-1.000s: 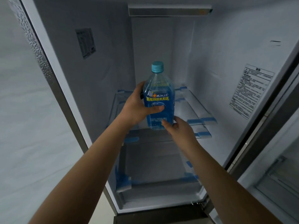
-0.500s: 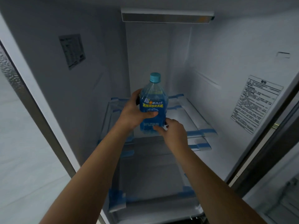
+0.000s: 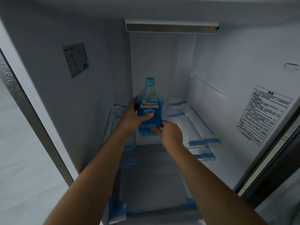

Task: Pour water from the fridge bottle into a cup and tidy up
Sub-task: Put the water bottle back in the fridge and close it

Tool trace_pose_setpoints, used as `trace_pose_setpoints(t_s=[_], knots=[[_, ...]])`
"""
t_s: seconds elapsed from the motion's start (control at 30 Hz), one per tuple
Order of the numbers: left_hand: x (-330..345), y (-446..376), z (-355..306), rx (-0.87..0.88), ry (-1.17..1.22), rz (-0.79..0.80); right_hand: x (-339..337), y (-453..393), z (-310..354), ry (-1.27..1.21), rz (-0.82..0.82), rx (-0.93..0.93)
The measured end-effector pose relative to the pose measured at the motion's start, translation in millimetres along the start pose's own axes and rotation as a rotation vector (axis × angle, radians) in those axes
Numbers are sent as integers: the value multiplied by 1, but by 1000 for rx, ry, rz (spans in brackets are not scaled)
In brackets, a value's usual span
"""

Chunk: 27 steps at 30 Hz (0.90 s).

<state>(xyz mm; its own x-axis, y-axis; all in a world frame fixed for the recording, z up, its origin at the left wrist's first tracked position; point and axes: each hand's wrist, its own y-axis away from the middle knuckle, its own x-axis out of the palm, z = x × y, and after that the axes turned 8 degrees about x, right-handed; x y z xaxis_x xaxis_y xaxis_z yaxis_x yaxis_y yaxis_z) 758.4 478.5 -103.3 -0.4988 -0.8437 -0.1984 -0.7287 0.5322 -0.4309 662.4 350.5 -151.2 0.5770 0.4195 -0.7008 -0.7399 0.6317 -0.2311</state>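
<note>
Bottle (image 3: pixel 150 111): standing upright inside fridge (image 3: pixel 227 62)
Left hand (image 3: pixel 131 117): gripping bottle at 9 o'clock
Right hand (image 3: pixel 170 133): pinching its base at 5 o'clock

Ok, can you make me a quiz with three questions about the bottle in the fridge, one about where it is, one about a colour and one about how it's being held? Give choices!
1. Where is the bottle?
A. inside the open fridge, over the glass shelf
B. on the floor
C. in the door rack

2. What colour is the bottle cap?
A. red
B. light blue
C. white

3. How is the bottle held?
A. nobody touches it
B. one hand only
C. both hands grip it

Answers:
1 A, the fridge walls surround it and the shelf lies behind its base.
2 B, the cap on top is light blue.
3 C, the left hand wraps its middle and the right hand holds low down near its base.
</note>
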Motion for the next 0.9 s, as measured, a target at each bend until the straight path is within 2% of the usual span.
trace_pose_setpoints(t_s=[0.27,0.47,0.57,0.67,0.9], knots=[[5,-1,5,6,-118,37,-1,-10,2,150,41,13],[11,18,-5,-80,-234,0,-9,16,-6,235,39,-2],[18,44,-15,-32,-410,-59,-18,40,-11,271,-54,-42],[26,67,-15,15,-529,-89,-31,59,-15,277,-80,-49],[39,121,-11,75,-933,62,-53,99,-28,391,17,-89]])
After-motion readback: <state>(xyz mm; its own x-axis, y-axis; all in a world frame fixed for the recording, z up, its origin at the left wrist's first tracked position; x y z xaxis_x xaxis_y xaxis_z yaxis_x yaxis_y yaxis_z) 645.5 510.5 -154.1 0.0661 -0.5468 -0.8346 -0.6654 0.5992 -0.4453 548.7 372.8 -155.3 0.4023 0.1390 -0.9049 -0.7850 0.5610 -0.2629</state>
